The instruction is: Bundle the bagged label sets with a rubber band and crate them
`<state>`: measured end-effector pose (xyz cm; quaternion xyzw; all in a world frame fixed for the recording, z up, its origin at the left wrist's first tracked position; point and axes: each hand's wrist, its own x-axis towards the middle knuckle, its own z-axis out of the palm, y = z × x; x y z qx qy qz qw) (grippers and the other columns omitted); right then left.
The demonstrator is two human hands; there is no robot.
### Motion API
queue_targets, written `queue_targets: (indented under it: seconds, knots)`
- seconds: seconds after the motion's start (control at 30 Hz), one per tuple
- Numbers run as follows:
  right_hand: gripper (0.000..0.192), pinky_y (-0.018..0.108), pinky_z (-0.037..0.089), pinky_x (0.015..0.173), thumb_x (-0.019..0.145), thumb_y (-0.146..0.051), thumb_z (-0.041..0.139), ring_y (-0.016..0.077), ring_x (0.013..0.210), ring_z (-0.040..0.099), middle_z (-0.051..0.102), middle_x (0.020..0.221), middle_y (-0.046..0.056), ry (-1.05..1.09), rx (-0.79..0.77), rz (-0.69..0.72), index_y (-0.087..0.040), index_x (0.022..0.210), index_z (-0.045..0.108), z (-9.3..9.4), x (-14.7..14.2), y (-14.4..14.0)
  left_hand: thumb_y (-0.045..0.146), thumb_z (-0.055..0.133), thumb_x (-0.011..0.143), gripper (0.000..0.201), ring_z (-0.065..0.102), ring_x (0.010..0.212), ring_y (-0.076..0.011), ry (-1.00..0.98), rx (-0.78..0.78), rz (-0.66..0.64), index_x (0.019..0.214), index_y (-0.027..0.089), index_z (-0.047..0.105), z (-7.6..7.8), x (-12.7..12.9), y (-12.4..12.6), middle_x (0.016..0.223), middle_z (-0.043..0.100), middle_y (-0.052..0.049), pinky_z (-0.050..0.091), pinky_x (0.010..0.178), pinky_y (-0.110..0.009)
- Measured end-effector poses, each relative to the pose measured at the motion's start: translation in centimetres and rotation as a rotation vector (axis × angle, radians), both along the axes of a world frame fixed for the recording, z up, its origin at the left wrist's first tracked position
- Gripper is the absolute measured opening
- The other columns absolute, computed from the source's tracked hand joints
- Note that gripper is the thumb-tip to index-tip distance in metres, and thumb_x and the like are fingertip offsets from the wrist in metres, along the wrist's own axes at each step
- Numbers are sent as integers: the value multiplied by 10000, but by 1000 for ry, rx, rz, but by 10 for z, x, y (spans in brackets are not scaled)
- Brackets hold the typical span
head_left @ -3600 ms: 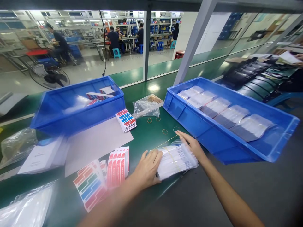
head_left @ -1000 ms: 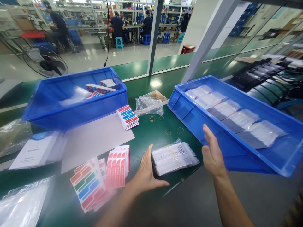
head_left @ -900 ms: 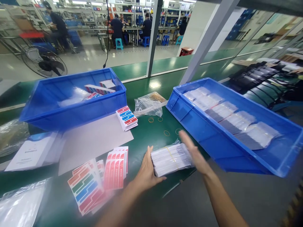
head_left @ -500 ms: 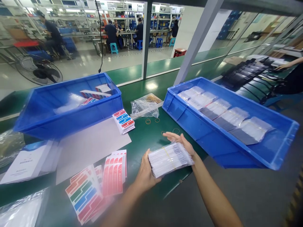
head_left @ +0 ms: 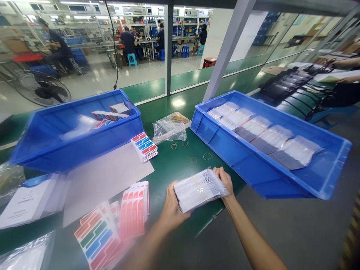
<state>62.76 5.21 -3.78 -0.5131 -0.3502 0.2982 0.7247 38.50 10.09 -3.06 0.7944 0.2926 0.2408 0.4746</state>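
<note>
Firmly gripped: a thick white stack of glossy bagged cards, bound by a thin rubber band.
It is clasped endwise between left hand and right hand, above the smooth green belt; the rigid blue plastic bin lies at two o'clock.

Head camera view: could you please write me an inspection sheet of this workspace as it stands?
Surface: green bench.
Job's things: banded bundle of white packets, held just above the bench edge; right blue bin holds a row of similar bundles.
Clutter: left blue bin, coloured label stacks, fanned labels, loose rubber bands, clear bag, grey sheet.
Hands: left hand grips the bundle's near-left end; right hand grips its right end.
Cables: black cord hangs beyond the bench.
Surroundings: seated workers, floor fan.
</note>
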Motion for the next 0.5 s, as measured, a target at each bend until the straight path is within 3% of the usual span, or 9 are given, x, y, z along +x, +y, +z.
queue_targets:
  seconds: [0.1,0.17,0.3,0.37,0.5]
  knots:
    - [513,422,473,901,943,-624,394,207,978,629,672,1086,73,8,-57,15,-187,1051,639,7,3,2,244,732,667,940,356,1316,-334,17,22,-2,1367,187,107,-2,0,0,1342,330,-173,324,1105,-544]
    - [639,451,396,1026,906,-715,325,257,1167,568,663,1206,95,25,-126,109,-209,1096,665,14,1,6,259,728,676,929,356,1321,-336,25,24,15,1369,162,117,-2,0,-1,1349,334,-191,320,1107,-537]
    - [815,512,407,1033,874,-775,201,344,1197,575,709,1165,135,92,-245,322,-183,1091,717,22,-10,0,297,716,694,894,385,1311,-343,24,0,70,1368,134,151,-1,1,-4,1339,368,-211,344,1088,-524]
    - [870,528,397,1047,861,-790,131,345,1235,550,696,1201,128,126,-250,334,-192,1158,690,18,-19,-12,304,713,702,870,388,1313,-344,21,7,82,1369,132,180,-1,2,-6,1340,377,-213,351,1084,-521]
    - [891,471,238,1170,811,-840,133,288,1389,374,600,1363,72,152,-216,223,-252,1316,574,-1,-38,-38,329,717,714,834,373,1334,-342,1,37,87,1372,123,247,-3,2,-6,1348,384,-205,337,1100,-514]
